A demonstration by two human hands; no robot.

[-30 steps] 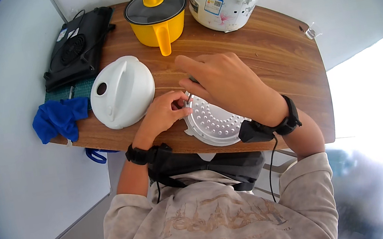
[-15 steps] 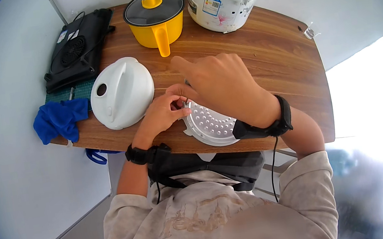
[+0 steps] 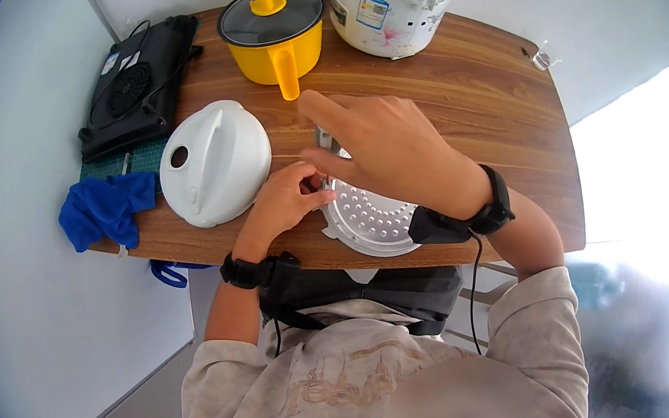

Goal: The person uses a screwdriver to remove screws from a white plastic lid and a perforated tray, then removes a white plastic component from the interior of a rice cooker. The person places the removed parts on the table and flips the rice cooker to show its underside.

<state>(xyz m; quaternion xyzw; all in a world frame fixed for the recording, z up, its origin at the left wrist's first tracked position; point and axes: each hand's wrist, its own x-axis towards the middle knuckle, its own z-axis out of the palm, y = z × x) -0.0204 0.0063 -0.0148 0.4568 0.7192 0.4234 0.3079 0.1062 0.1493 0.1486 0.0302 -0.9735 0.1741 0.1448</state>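
A round silver inner lid (image 3: 373, 222) with raised dimples lies near the table's front edge, partly hidden under my right hand and wrist. At its left rim, my left hand (image 3: 288, 197) is closed, thumb and fingertips pinching the edge. Over the lid's far side, my right hand (image 3: 380, 137) is bent with the thumb and index finger around a small grey metal piece (image 3: 325, 139); its kind is not clear. Left of my hands sits the white outer lid (image 3: 215, 164) of a rice cooker, with a dark round hole in it.
A yellow pot (image 3: 276, 49) with a glass lid and a white rice cooker body (image 3: 392, 1) stand at the back. At the left are a black appliance (image 3: 130, 88), a green mat (image 3: 145, 157) and a blue cloth (image 3: 105, 210). A small clear item (image 3: 542, 58) sits at the right edge.
My right thumb and index finger have spread slightly apart, and more of the grey metal piece shows between them. My left hand stays at the inner lid's rim.
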